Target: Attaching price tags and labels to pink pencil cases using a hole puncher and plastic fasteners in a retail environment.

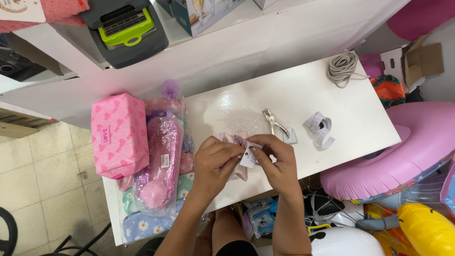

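On white table (360,118): pink heart-patterned box (119,135) far left, clear-bagged plush pouches (161,166) just right of it; metal hole punch (275,123) centre; curled paper strip (321,129) right; coiled grey cord (341,68) far-right corner.

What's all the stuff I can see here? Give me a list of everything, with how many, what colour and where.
Small tag: one, white, pinched between both hands.
Soft pouch: one, pale pink, under the hands on the table.
Table: one, white, centre.
Metal hand tool: one, silver, on the table beyond the hands.
Label strip: one, white, curled, right of the tool.
Cord coil: one, grey-white, far right corner of the table.
Heart-print box: one, pink, table's left end.
Bagged pouches: several, pink, purple, blue, beside the box.
Inflatable ring: one, pink, right of the table.
Left hand: holds the tag and pouch.
Right hand: pinches the tag.
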